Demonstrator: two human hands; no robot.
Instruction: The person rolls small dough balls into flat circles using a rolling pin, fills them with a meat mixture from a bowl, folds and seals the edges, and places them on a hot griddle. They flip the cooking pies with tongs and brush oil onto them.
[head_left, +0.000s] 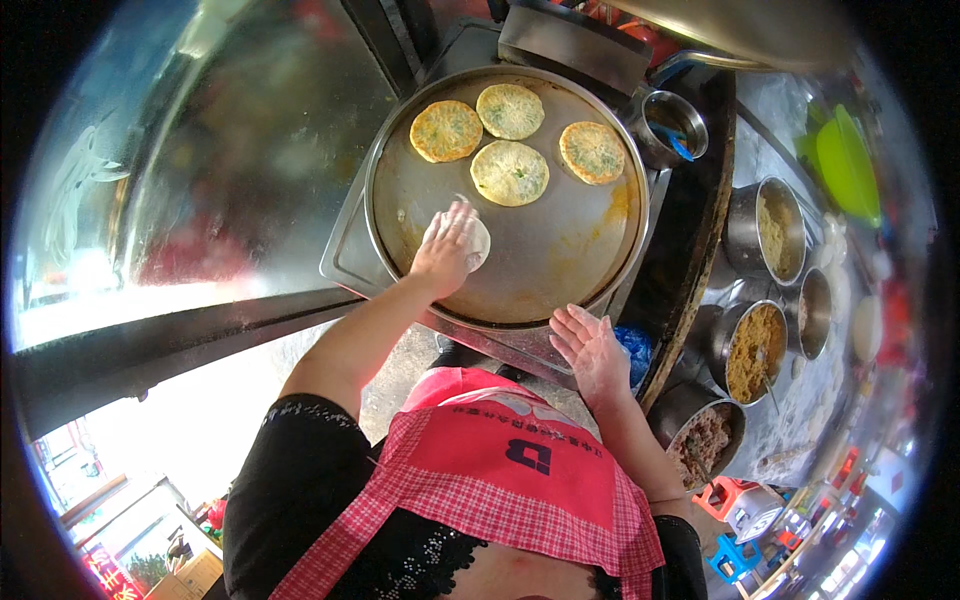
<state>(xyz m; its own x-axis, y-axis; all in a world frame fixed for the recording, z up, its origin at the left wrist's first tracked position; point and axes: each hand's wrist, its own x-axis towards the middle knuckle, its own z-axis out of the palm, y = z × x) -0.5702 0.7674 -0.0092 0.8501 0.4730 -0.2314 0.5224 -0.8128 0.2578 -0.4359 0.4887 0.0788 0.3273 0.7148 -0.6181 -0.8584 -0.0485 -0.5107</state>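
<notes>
My left hand (448, 247) lies palm down on a pale, raw-looking round of dough (478, 244) at the lower left of a large round metal griddle (525, 247); its fingers stretch over the dough. Off the griddle's near right rim, my right hand (589, 341) is raised with its fingers apart and holds nothing. Farther back on the griddle are several flat filled cakes. A browned one (446, 131) is at the left, a paler one (510, 112) at the back, another pale one (510, 173) near the middle, and a browned one (592, 153) at the right.
A metal pot (670, 130) with a blue-handled utensil stands right of the griddle. On the floury table at the right are metal pots with yellow filling (754, 352), mashed pale filling (778, 232) and minced meat (701, 442), and a green bowl (847, 165). A shiny metal panel (247, 150) borders the left.
</notes>
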